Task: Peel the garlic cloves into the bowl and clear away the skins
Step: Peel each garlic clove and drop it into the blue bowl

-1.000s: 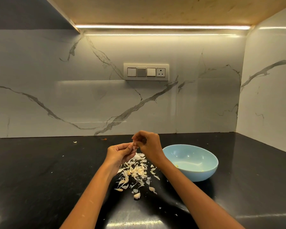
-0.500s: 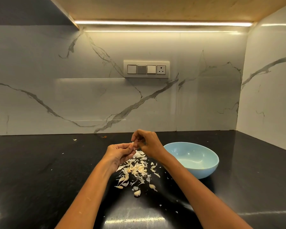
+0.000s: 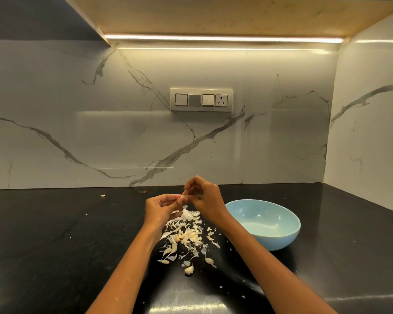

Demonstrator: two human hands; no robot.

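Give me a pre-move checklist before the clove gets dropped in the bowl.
1. Clove held: both hands, left hand and right hand, pinch the garlic clove between them: ok.
2. Clove fully peeled: too small to see: cannot tell.
3. Blue bowl upright, on the right hand's side: ok.
4. Bowl free of skins: none seen inside: ok.
5. Hands over the bowl: they sit above the skin pile, not the bowl: not ok.
6. Countertop cleared: skins and scraps lie scattered: not ok.

Glossy black stone countertop (image 3: 55,245), smooth pale-blue bowl (image 3: 288,236), papery garlic skins (image 3: 191,215), veined marble backsplash (image 3: 77,109).
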